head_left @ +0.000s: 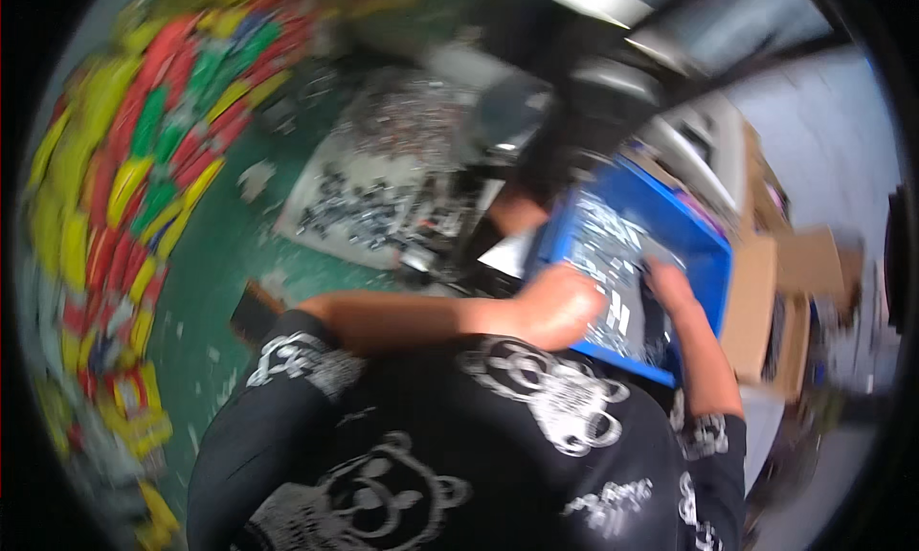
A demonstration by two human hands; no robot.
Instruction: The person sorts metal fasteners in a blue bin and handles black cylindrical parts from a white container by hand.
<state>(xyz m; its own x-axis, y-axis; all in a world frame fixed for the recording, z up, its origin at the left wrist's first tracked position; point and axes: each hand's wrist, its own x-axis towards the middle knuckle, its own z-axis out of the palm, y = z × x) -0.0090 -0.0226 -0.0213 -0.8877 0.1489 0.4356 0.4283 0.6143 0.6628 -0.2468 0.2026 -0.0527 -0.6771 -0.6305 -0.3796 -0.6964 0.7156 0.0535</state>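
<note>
A blue plastic bin (pixel 708 264) sits in front of me on the right, holding many small shiny silvery pieces (pixel 603 230). Among them is a flat grey sheet or bag (pixel 627 288) with white marks, blurred by motion. My left hand (pixel 558 307) is closed like a fist at the bin's left side, beside the grey piece; what its fingers hold is hidden. My right hand (pixel 668 283) reaches down into the bin at the grey piece's right edge, its fingers smeared and partly hidden.
Left of the bin, a pale sheet (pixel 321 192) on the green floor (pixel 230 254) bears many small metal parts (pixel 349 211). Red, yellow and green packages (pixel 134 168) pile up at far left. Blurred skin (pixel 517 213) shows beyond the bin. Open cardboard boxes (pixel 751 302) stand right.
</note>
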